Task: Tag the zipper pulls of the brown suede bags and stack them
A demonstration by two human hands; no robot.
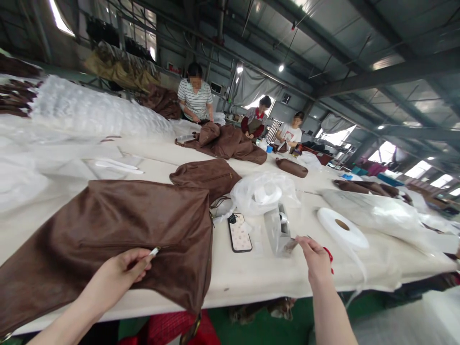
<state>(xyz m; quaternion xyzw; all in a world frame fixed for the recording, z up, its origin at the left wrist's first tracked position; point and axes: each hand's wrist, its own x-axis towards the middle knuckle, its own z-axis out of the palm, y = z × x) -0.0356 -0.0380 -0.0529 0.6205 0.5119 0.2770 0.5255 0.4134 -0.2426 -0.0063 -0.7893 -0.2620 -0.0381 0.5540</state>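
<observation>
A large brown suede bag (108, 230) lies flat on the white table (251, 273) in front of me. My left hand (125, 268) rests on its lower part, fingers pinched on a small white piece (154, 251) next to the bag's zipper line. My right hand (314, 256) reaches to a grey tape dispenser (278, 230), fingertips closed at its front end on something too small to name. A red band (328, 256) shows at that wrist.
A phone (239, 233) lies face down between bag and dispenser. A white tape roll (343, 227), clear plastic bags (264, 191) and more brown bags (206, 176) lie further out. Three people work at the table's far end. The table edge runs close to me.
</observation>
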